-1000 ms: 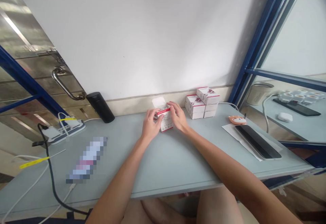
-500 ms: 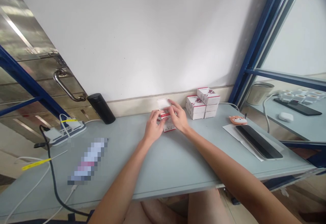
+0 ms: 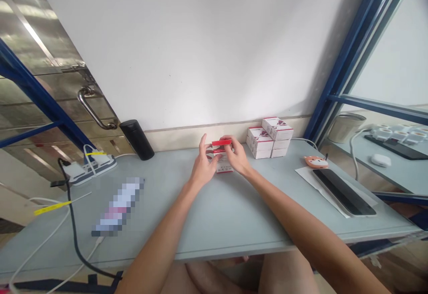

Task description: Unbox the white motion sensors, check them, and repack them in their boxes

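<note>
A small white and red cardboard box [image 3: 224,168] stands on the table, with red-banded lettering on its near face. Its top flap, with a red edge, is tilted over the opening and stands slightly above it. My left hand [image 3: 203,165] holds the box's left side, thumb against the front and index finger raised. On the other side, my right hand [image 3: 238,158] grips the box, its thumb on the front and its fingers behind the flap. The box's inside and back are hidden.
At right, several similar boxes [image 3: 270,140] are stacked against the wall. A phone [image 3: 344,191] lies on paper beside an orange animal-faced object [image 3: 316,162]. To the left stand a black bottle [image 3: 137,139], a power strip [image 3: 93,169] with cables, and a blurred-out item [image 3: 118,207].
The box's flap has come down from standing upright, white inside showing, to tilt over the top, red edge facing me. My left index finger has lifted. The view has shifted slightly.
</note>
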Available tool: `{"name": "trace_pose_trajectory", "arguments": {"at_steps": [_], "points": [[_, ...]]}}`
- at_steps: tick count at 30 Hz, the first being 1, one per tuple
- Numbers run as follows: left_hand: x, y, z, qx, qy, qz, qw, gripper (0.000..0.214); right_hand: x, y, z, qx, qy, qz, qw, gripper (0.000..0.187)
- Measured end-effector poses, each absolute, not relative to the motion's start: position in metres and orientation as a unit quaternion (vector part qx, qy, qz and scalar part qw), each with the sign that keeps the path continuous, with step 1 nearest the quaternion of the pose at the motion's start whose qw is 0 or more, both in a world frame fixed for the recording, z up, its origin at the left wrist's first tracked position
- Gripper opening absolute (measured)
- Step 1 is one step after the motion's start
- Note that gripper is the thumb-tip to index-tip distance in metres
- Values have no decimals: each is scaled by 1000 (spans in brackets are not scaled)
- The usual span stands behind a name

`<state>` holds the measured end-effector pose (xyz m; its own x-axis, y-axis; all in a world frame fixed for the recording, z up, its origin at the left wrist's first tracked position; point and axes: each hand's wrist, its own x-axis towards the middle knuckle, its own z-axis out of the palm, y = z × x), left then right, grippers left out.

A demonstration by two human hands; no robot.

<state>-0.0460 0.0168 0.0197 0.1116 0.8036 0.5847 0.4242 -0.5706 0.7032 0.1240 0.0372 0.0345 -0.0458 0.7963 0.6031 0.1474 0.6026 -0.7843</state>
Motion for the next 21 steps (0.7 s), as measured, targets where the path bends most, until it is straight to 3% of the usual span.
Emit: {"name": "trace_pose_trajectory", "arguments": {"at_steps": [5,14,21], "points": [[-45,18,20,724,432,506,181,54,137,41,27,-332,-732,239,545,39],[-44,16,19,730,427,506,167,61,132,43,24,-377,-706,278,531,29],[-48,22,15,750,409,503,128,38,132,43,21,-342,-713,266,551,38]]}}
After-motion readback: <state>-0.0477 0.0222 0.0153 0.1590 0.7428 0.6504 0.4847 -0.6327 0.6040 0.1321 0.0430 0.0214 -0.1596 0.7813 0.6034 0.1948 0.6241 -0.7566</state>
